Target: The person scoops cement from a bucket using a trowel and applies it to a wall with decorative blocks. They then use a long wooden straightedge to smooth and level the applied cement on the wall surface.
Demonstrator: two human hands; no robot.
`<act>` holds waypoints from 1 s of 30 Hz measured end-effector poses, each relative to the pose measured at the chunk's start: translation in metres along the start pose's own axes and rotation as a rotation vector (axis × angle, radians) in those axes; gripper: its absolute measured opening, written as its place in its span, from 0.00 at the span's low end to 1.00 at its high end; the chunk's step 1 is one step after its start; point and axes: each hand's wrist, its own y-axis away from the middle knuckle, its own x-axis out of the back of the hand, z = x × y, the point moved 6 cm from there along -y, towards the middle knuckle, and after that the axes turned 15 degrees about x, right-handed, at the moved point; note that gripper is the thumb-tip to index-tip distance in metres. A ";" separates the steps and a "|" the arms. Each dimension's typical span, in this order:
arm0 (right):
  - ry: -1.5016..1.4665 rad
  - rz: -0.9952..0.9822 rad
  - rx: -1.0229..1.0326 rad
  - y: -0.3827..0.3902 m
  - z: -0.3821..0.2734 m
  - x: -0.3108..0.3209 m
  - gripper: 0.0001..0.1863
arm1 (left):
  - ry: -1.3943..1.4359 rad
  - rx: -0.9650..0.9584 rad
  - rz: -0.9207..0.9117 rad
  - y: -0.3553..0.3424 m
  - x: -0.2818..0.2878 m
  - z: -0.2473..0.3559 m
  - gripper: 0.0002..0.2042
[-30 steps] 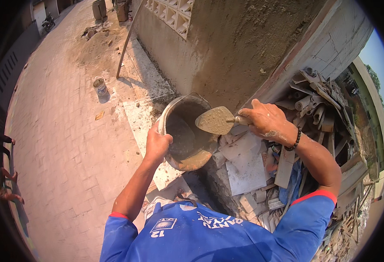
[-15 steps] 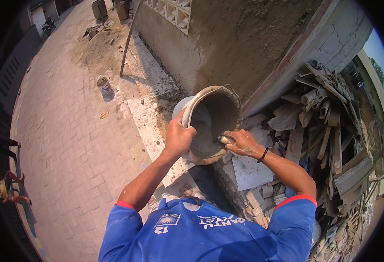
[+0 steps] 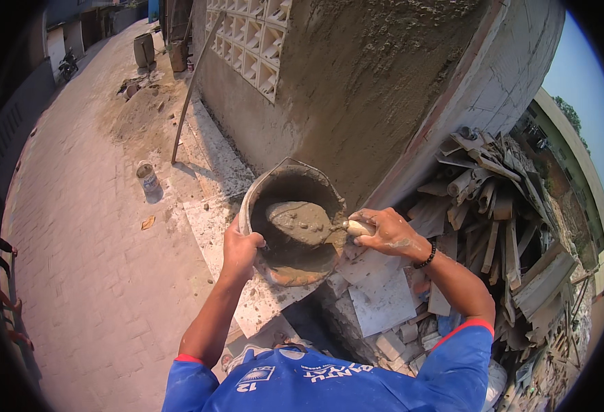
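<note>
My left hand [image 3: 241,248] is closed on the left rim of a mortar-stained bucket [image 3: 250,206], which leans so that its mouth faces me. In my right hand [image 3: 390,233] is the pale handle of a trowel [image 3: 336,226], held at the bucket's right rim. The trowel's blade is hidden under a heaped load of wet grey mortar [image 3: 300,223] inside the bucket. More wet mortar lies below the blade, toward the near side. A thin wire handle arches over the bucket's far rim.
Behind the bucket rises a partly plastered wall [image 3: 357,89] with white vent blocks [image 3: 252,48]. To the right lies a pile of broken boards [image 3: 501,213] and rubble. On the left, a small can [image 3: 148,177] stands on the paving [image 3: 109,261]. A pole [image 3: 188,103] leans on the wall.
The trowel has come up in the bucket with a mound of mortar on its blade. The bucket's mouth has turned more toward me, and a pale round thing behind it is out of sight.
</note>
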 end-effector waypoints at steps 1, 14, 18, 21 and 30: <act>0.007 -0.009 -0.035 -0.005 -0.006 0.012 0.25 | 0.009 -0.004 0.011 -0.002 0.005 -0.002 0.32; -0.092 0.116 -0.060 -0.056 -0.085 0.179 0.24 | -0.003 -0.046 0.172 0.003 0.068 -0.026 0.32; 0.350 0.408 -0.358 -0.045 -0.021 0.276 0.26 | -0.016 0.020 0.208 0.007 0.080 -0.050 0.31; 0.592 0.769 -0.256 -0.008 -0.020 0.375 0.28 | -0.013 0.010 0.258 0.010 0.086 -0.049 0.32; 0.183 0.370 -0.421 -0.013 -0.024 0.214 0.27 | -0.097 0.078 0.305 0.015 0.086 -0.067 0.31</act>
